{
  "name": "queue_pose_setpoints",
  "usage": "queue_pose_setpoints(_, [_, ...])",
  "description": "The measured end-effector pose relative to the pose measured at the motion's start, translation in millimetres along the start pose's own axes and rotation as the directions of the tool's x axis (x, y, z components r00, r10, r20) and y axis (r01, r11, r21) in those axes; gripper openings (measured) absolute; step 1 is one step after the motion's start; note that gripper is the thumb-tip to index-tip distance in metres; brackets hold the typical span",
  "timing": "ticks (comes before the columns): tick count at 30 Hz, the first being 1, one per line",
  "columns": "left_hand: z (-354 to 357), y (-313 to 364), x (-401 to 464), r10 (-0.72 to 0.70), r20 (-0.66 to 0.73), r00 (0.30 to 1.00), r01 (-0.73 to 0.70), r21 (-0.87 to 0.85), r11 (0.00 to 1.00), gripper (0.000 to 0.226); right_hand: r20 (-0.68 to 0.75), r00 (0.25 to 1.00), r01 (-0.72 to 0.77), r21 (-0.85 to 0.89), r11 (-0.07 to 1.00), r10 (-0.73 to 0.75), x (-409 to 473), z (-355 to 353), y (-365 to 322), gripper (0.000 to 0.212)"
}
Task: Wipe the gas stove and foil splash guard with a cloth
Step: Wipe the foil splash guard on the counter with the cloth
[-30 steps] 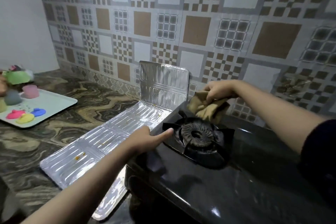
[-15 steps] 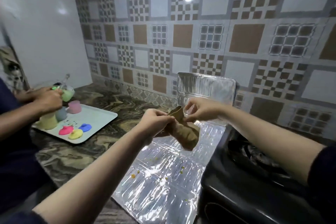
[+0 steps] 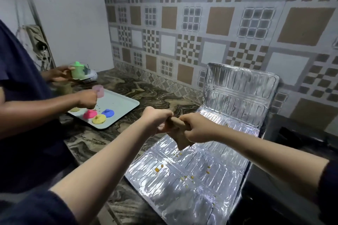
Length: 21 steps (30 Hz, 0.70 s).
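Silver foil makes up the foil splash guard (image 3: 192,175), whose flat panels lie on the marbled counter (image 3: 102,139) from about 6 o'clock up toward the centre; small yellow-brown crumbs (image 3: 159,169) dot those panels; at 3 o'clock, just beside the guard's right edge, sits the black gas stove (image 3: 300,137), mostly cut off by the frame. Above the flat foil, at the centre, both hands meet on a brown cloth (image 3: 180,133); the left hand (image 3: 155,119) is curled into a fist with its fingers clamped on the cloth's left end; the right hand (image 3: 198,128) is likewise closed tight, fingers wrapped on the right end; a loose corner of the cloth hangs down between them, clear of the foil. Farther off, toward 1 o'clock, one foil panel stands upright against the patterned tile wall (image 3: 192,33). At 9 to 10 o'clock a pale tray (image 3: 126,105) rests on the counter, carrying pink, yellow and blue lumps; a second person in dark blue (image 3: 23,115) stands there, one hand over the tray, the other holding a green piece (image 3: 77,72) at 10 o'clock.
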<state>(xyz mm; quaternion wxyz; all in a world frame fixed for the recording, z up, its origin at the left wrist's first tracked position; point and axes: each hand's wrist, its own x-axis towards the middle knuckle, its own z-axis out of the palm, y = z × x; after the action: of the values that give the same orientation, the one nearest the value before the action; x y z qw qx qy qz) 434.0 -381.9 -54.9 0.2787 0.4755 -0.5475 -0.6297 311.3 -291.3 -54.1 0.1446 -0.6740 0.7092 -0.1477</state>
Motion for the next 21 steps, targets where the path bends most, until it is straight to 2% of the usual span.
queue_pose_setpoints(2, [-11, -14, 3, -0.027, -0.033, 0.999, 0.029, 0.076, 0.997, 0.019, 0.092, 0.994, -0.05, -0.062, 0.997, 0.055, 15, 9, 0, 0.014])
queue_pose_setpoints(4, [-27, -37, 8, -0.006, -0.084, 0.996, 0.027, 0.253, 0.967, 0.038, 0.168, 0.981, -0.076, -0.105, 0.992, 0.093, 30, 22, 4, 0.018])
queue_pose_setpoints(5, [-34, -49, 10, 0.022, -0.095, 0.995, 0.02, 0.422, 0.906, 0.049, 0.192, 0.976, -0.079, -0.122, 0.989, 0.101, 37, 29, 7, 0.02])
queue_pose_setpoints(6, [-41, -65, 11, 0.059, -0.087, 0.994, 0.006, 0.614, 0.79, 0.059, 0.211, 0.972, -0.076, -0.134, 0.988, 0.103, 44, 35, 10, 0.022])
queue_pose_setpoints(8, [-51, -100, 13, 0.013, 0.01, 1.0, -0.015, 0.868, 0.496, 0.078, 0.214, 0.974, -0.031, -0.166, 0.986, 0.067, 56, 51, 10, 0.024])
queue_pose_setpoints(10, [-57, -134, 11, -0.141, 0.053, 0.989, -0.011, 0.959, 0.284, 0.106, 0.152, 0.988, 0.066, -0.231, 0.971, -0.031, 71, 73, 11, 0.029])
queue_pose_setpoints(11, [-57, -146, 4, -0.205, 0.052, 0.977, -0.004, 0.974, 0.227, 0.117, 0.114, 0.99, 0.11, -0.279, 0.954, -0.081, 77, 85, 11, 0.031])
queue_pose_setpoints(13, [-58, -169, -5, -0.256, 0.07, 0.964, -0.022, 0.982, 0.187, 0.128, 0.099, 0.975, 0.224, -0.395, 0.891, -0.201, 86, 108, 7, 0.037])
queue_pose_setpoints(16, [-61, -188, -13, -0.187, 0.101, 0.977, -0.073, 0.986, 0.15, 0.138, 0.273, 0.895, 0.446, -0.526, 0.724, -0.353, 94, 143, 5, 0.048])
queue_pose_setpoints(19, [-65, -198, -11, -0.157, 0.079, 0.984, -0.053, 0.985, 0.164, 0.163, 0.392, 0.862, 0.501, -0.567, 0.654, -0.321, 88, 168, 8, 0.05])
queue_pose_setpoints(21, [-66, -201, -10, -0.142, 0.077, 0.987, -0.053, 0.984, 0.172, 0.166, 0.432, 0.852, 0.514, -0.575, 0.637, -0.297, 81, 171, 9, 0.058])
